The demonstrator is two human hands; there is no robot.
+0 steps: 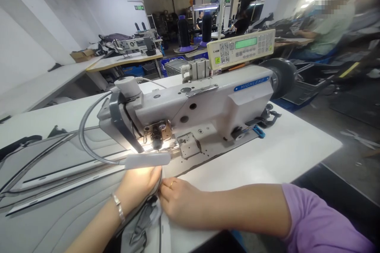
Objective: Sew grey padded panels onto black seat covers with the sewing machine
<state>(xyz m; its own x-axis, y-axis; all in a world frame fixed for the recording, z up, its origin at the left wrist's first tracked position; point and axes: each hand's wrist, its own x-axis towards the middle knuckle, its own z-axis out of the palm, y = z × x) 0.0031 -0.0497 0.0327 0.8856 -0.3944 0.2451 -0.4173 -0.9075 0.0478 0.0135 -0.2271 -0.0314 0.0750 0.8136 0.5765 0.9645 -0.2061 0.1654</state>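
A grey fabric panel (92, 201) with stitched lines, dark edging and pale strips lies across the left of the sewing machine table. My left hand (139, 185), a bracelet on its wrist, is closed on the panel's edge in front of the needle area; the lamp partly covers its fingers. Close beside it, my right hand (179, 201), with a ring, pinches the same dark edge between thumb and fingers. Above both hands stands the white sewing machine (204, 106). Its lit lamp bar (147, 161) on a bendable neck hides part of the sewing spot.
A control panel (242, 49) with a green screen sits on top of the machine, and thread cones (184, 33) stand behind it. The white tabletop (285, 142) extends right. Another sewing machine (135, 45) stands back left. A co-worker (329, 27) sits at the right.
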